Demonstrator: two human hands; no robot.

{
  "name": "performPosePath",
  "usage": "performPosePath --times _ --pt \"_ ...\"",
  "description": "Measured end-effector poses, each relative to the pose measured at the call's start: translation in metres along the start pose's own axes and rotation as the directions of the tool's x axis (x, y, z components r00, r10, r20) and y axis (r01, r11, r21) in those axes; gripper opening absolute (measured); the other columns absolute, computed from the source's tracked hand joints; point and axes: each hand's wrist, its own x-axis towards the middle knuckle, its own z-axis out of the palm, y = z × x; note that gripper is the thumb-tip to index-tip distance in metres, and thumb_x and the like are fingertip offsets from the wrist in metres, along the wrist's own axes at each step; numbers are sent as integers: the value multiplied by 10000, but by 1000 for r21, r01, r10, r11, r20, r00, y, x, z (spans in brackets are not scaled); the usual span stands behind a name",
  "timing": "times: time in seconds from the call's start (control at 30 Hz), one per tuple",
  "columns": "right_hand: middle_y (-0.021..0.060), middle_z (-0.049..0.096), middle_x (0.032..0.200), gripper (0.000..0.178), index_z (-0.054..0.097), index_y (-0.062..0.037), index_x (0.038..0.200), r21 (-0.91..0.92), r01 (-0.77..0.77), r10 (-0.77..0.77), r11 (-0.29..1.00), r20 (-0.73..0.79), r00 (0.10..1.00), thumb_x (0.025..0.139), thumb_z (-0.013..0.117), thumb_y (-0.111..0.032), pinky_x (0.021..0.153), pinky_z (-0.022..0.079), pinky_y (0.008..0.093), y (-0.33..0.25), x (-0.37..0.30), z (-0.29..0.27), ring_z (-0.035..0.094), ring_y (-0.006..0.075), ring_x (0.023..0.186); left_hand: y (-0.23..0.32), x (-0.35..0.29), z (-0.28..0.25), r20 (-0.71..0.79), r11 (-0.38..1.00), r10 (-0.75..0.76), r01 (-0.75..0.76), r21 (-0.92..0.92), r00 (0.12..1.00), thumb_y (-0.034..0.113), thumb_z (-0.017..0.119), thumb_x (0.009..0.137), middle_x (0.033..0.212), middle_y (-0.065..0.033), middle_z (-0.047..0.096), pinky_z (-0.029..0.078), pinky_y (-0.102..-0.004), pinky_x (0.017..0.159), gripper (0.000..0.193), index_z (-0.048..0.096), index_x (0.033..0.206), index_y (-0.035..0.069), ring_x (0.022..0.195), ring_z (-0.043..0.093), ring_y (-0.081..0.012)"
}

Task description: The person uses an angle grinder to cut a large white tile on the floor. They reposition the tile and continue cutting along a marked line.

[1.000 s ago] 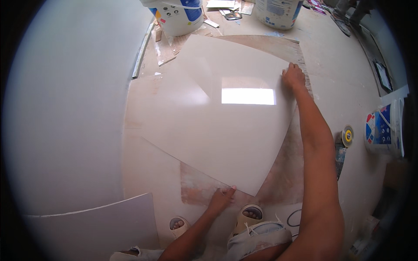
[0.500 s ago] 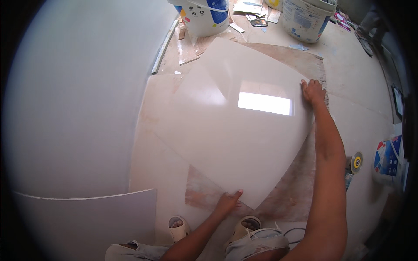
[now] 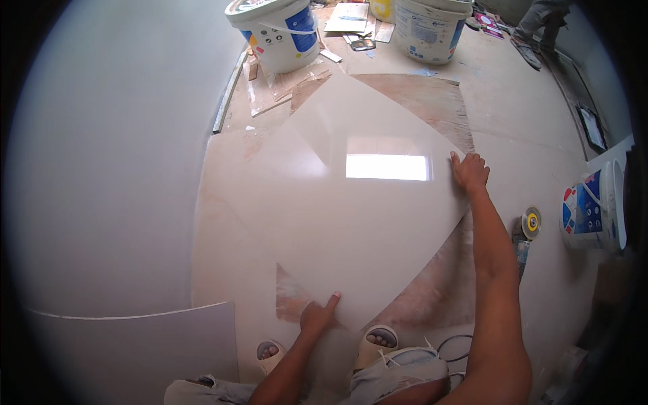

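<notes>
A large glossy cream tile [image 3: 297, 216] is in both my hands, lying cornerwise over a worn brown sheet [image 3: 432, 290]. My left hand [image 3: 317, 316] grips the near left edge close to the near corner, thumb on top and fingers hidden underneath. At the right corner, my right hand [image 3: 470, 172] is closed around the edge, its thumb on the face. A window's bright reflection shows on the tile. How far the tile is raised off the sheet, I cannot tell.
An angle grinder [image 3: 530, 226] lies right of my right arm, near a white-and-blue bucket [image 3: 584, 212]. Two more buckets, a left one [image 3: 280, 44] and a right one [image 3: 428, 30], stand beyond the tile. A pale wall [image 3: 121, 169] runs along the left. Another person's legs [image 3: 542, 23] show far right.
The tile has turned clockwise between my hands, its right corner coming nearer and its near corner shifting left. My view has moved slightly, bringing the other person's legs into clearer sight.
</notes>
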Motion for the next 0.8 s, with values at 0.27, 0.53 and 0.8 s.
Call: performPosePath --times 0.27,0.53,0.8 --pt "217 593 1265 764 612 28 1233 74 -123 117 990 88 989 974 378 -651 1026 408 522 54 -72 9 548 356 1223 -10 0 -31 -34 970 -5 13 244 999 846 467 801 1209 -320 639 466 -451 1005 1081 609 1223 -138 1183 610 -419" --pt "242 598 1218 724 619 44 1185 126 -234 218 964 130 967 964 445 -623 1014 409 516 79 -161 18 556 383 1176 -36 6 -28 -236 983 -62 100 151 970 833 504 793 1332 -319 569 419 -461 1078 1171 286 1509 -67 1269 542 -440" --pt "247 613 1147 645 612 48 1110 182 -231 215 956 105 971 961 503 -570 972 438 501 113 -210 26 578 394 1109 -42 12 -49 -266 986 3 41 160 964 839 551 756 1258 -314 612 461 -473 1021 1179 222 1567 49 1188 599 -439"
